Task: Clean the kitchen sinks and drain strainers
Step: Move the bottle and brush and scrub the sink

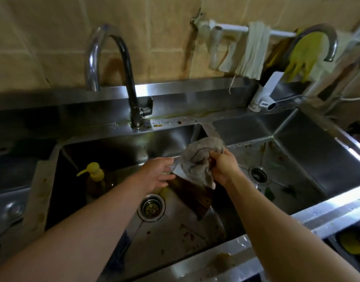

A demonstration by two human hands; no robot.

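Steel fills most of the view: a double sink unit, with the left sink point(106, 151) deep in shadow along its left wall and the right sink point(309, 151) brighter, its right rim cut off by the frame. Scraps and stains dot both floors, too blurred to identify. A tall faucet point(122, 78) rises from the back ledge behind the left sink; a second faucet point(325, 41) curves above the right one, partly covering yellow gloves point(303, 58) hung on a white rail.

A dark wooden board point(193, 198) leans in the left sink against the divider, its upper end hidden by a grey cloth point(201, 159). The right hand point(222, 167) grips that cloth in a bunch over the divider. The left hand point(156, 174) reaches toward it with fingers spread and loose, holding nothing.

A yellow-topped pump bottle point(94, 180) stands near the left sink's left wall, its body hard to make out. The left drain strainer point(151, 207) sits at that sink's centre; the right drain strainer point(258, 174) lies beside the right wrist.
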